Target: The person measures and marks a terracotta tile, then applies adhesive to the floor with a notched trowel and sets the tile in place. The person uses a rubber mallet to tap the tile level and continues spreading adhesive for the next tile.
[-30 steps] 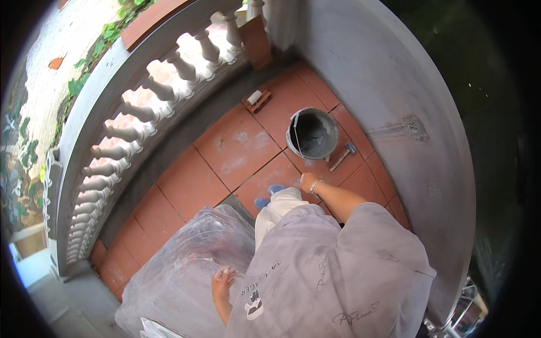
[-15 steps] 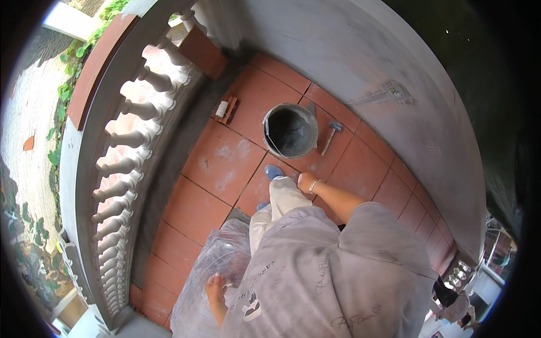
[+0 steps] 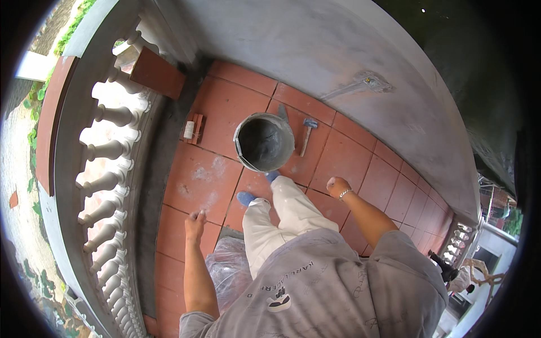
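My left hand (image 3: 195, 224) hangs in the air over the tiles left of my legs, its fingers curled in and nothing seen in them. On the other side, my right hand (image 3: 338, 187), with a bracelet at the wrist, is also curled closed and appears to hold nothing. Ahead of my feet stands a grey-smeared bucket (image 3: 241, 151), its inside coated with grey residue. A hammer (image 3: 307, 135) with a light handle lies right of it. A flat grey blade-like piece (image 3: 283, 113) sticks out behind the bucket. Neither hand touches these.
Left of the bucket, a white spool-like roll (image 3: 189, 130) rests by reddish tile pieces (image 3: 198, 127). A baluster railing (image 3: 107, 149) runs along the left, with a tile (image 3: 158, 73) leaning there. The plastered wall (image 3: 293, 45) bounds the right. Plastic sheeting (image 3: 228, 267) lies beside my left leg.
My left hand has moved forward, away from the plastic sheeting. My right hand has swung outward from my leg. My feet have stepped closer to the bucket, and the view has shifted.
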A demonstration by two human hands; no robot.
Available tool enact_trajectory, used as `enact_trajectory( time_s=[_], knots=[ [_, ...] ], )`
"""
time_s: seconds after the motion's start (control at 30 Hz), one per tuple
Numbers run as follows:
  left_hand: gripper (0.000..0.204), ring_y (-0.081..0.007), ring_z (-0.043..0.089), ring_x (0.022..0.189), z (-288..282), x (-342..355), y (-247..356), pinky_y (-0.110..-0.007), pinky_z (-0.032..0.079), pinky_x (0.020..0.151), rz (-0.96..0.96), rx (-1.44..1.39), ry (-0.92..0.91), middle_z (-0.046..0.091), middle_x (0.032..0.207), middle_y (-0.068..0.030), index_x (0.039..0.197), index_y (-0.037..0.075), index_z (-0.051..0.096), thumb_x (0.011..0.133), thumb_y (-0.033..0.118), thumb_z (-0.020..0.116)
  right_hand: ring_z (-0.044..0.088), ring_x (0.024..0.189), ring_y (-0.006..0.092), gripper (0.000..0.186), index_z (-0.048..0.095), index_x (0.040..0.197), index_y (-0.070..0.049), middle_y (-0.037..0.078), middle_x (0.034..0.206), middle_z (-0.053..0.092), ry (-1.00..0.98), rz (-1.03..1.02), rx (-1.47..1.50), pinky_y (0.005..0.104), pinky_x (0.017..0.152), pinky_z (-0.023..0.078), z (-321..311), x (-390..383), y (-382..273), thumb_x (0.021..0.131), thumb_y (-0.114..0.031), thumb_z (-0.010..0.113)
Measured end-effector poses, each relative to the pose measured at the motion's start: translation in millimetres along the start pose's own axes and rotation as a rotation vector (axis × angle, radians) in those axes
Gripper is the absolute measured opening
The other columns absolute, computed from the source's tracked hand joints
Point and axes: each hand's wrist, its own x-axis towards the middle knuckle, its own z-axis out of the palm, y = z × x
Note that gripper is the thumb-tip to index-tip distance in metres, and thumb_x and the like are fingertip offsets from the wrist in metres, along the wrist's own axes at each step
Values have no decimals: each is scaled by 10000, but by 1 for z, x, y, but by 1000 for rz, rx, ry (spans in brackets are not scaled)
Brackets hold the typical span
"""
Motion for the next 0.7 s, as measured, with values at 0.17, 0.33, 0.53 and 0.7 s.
enact_trajectory(
  time_s=[0.17,0.33,0.53,0.7],
  knots=[
    [435,-205,661,967,84,71,85,-321,495,862,66,-37,-96,691,1003,-112,1106,-43,642,972,365,571,653,987,359,243,718,947,-70,201,1012,691,-84,-43,-165,426,878,514,-6,84,3,842,-215,553],
    [605,-230,621,1104,189,146,103,-358,472,924,72,-254,-28,641,1202,-151,1261,-40,563,1005,498,460,648,985,373,277,669,1043,-68,198,1030,685,-110,-147,-249,446,869,515,52,292,13,879,-264,565],
    [610,-158,533,712,270,166,98,-296,447,649,183,-416,192,565,840,-82,1105,-50,576,1020,524,386,615,1039,392,390,587,1201,-58,228,1147,628,-184,-316,-379,469,914,487,144,534,3,883,-283,580],
    [503,-87,304,455,292,168,99,-224,238,378,177,-566,377,361,652,-5,840,53,489,991,533,481,549,1197,416,594,475,1367,-41,264,1293,566,-47,-130,36,455,1010,446,202,589,-20,825,-202,658]
  ],
)
